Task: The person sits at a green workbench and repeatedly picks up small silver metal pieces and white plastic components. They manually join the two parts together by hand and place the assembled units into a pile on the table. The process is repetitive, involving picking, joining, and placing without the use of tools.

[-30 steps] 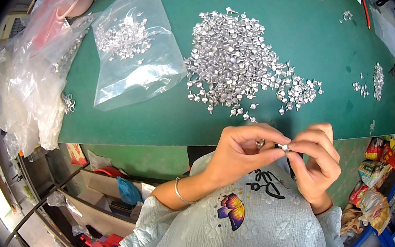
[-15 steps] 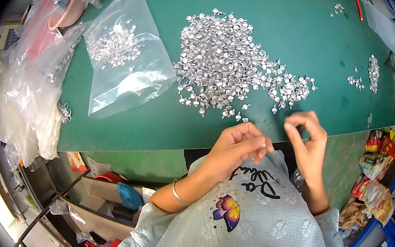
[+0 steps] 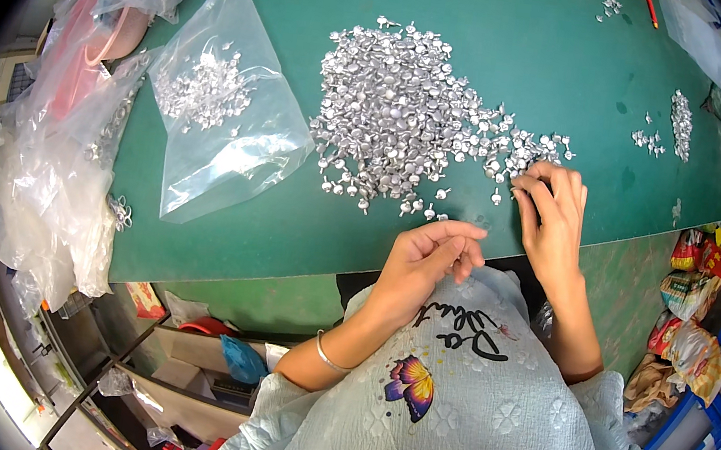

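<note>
Head view, left to right: a clear bag (image 3: 246, 170) with small silver pieces inside lies flat on the green worktop (image 3: 222, 253), and next to it spreads a large heap (image 3: 384, 106) of loose metal pieces, each with a round head and a short stem (they point every which way, so no shared long axis). Nearer the person, the left hand (image 3: 428, 265) is at the worktop's near edge, well apart from the heap, its fingers half curled with the thumb folded toward them; whether anything is tucked inside, I cannot tell. A lone piece (image 3: 496, 198) lies between the hands, just left of the right thumb, its stem pointing away from the person. The right hand (image 3: 552, 220) is clearly the nearer one: its thumb and index finger almost meet at the near side of the heap's narrow right-hand tongue (image 3: 536, 148), which lies just beyond the fingertips. Whether they pinch a piece, I cannot tell. Farther right, a small strip of pieces (image 3: 680, 128) lies well apart.
</note>
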### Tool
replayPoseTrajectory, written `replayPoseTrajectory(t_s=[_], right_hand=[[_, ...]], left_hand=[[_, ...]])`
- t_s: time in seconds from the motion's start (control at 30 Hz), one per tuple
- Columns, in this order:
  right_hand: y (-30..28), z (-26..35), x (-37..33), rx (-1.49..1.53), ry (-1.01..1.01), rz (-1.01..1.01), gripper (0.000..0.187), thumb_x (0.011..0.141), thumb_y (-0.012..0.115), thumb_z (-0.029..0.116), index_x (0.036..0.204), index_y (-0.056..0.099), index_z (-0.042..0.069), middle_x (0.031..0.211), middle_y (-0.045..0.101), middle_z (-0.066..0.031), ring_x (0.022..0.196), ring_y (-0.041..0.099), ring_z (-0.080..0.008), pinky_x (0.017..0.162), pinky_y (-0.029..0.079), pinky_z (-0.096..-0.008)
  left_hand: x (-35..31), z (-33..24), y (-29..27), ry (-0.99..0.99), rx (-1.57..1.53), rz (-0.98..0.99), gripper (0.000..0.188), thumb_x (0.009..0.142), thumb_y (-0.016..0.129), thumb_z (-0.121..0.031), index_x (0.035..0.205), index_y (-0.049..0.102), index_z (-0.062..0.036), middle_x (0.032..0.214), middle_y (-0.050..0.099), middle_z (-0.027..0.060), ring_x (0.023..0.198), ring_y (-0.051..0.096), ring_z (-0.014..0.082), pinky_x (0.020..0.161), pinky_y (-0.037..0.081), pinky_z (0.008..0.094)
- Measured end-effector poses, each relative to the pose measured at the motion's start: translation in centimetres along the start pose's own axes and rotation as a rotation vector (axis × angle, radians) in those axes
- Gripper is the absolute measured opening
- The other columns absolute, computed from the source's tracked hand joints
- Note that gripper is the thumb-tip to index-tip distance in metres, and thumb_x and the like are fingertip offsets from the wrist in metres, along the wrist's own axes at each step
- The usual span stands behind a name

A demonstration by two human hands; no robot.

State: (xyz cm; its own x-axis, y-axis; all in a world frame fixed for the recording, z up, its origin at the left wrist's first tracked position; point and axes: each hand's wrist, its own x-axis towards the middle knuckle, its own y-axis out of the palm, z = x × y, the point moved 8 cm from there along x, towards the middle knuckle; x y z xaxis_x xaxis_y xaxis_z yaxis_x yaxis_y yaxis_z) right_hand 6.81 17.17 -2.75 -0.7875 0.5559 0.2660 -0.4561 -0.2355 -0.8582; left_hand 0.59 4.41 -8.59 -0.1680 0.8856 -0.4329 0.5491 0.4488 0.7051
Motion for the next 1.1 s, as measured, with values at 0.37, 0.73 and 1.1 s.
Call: replayPoseTrajectory(t_s=[0.37, 0.73, 1.1], right_hand=[[0.2, 1.2, -0.7, 0.078, 0.026, -0.092, 0.015, 0.067, 0.069, 0.004, 0.081, 0.063, 0.005, 0.081, 0.058, -0.0026, 0.076, 0.051, -0.0196, 0.070, 0.033, -0.0316], [-4.6, 4.2, 0.2, 0.396, 0.021, -0.015, 0.018, 0.064, 0.068, -0.002, 0.080, 0.066, 0.004, 0.080, 0.060, -0.0045, 0.073, 0.049, -0.0203, 0.067, 0.037, -0.0297], [-6.0, 4.8, 0.3, 0.532, 0.001, -0.028, 0.018, 0.063, 0.069, -0.003, 0.080, 0.065, 0.001, 0.081, 0.061, -0.0073, 0.073, 0.049, -0.0214, 0.066, 0.037, -0.0303]], left_hand=[[0.3, -0.2, 0.0, 0.022, 0.050, -0.062, 0.021, 0.091, 0.047, -0.006, 0.108, 0.055, 0.0022, 0.087, 0.060, 0.0074, 0.068, 0.049, 0.0073, 0.061, 0.041, 0.0208], [0.6, -3.7, 2.8, 0.287, 0.220, -0.036, 0.021, 0.080, 0.061, 0.005, 0.101, 0.061, 0.0014, 0.082, 0.057, -0.0002, 0.068, 0.046, 0.0029, 0.059, 0.037, 0.0179], [-0.1, -4.9, 3.8, 0.316, 0.223, 0.016, 0.019, 0.077, 0.060, 0.009, 0.096, 0.061, 0.0041, 0.092, 0.063, 0.0098, 0.082, 0.057, 0.0107, 0.071, 0.044, 0.0226]])
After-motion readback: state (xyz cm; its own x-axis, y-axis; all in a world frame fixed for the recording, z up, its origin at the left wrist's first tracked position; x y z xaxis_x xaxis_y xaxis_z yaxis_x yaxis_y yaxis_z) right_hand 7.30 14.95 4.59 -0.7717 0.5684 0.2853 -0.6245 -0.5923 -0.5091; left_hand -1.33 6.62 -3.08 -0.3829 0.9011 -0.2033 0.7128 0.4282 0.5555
